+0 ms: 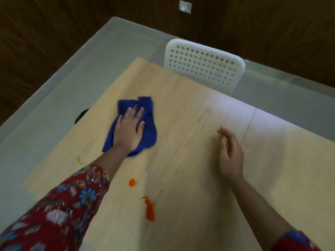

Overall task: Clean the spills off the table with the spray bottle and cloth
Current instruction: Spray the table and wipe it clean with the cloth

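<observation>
A blue cloth point(148, 122) lies crumpled on the light wooden table point(190, 109), left of centre. My left hand point(129, 129) presses flat on top of it with fingers spread. My right hand point(229, 153) hovers at the table's middle right, fingers loosely curved, holding nothing. Orange spills mark the near part of the table: a round drop point(132, 182), a long smear point(150, 209) and a thin streak point(79, 160) near the left edge. No spray bottle is in view.
A white perforated chair back point(204, 65) stands at the table's far edge. A dark round object point(80, 115) peeks out beyond the left edge. Grey floor and dark wooden walls surround the table.
</observation>
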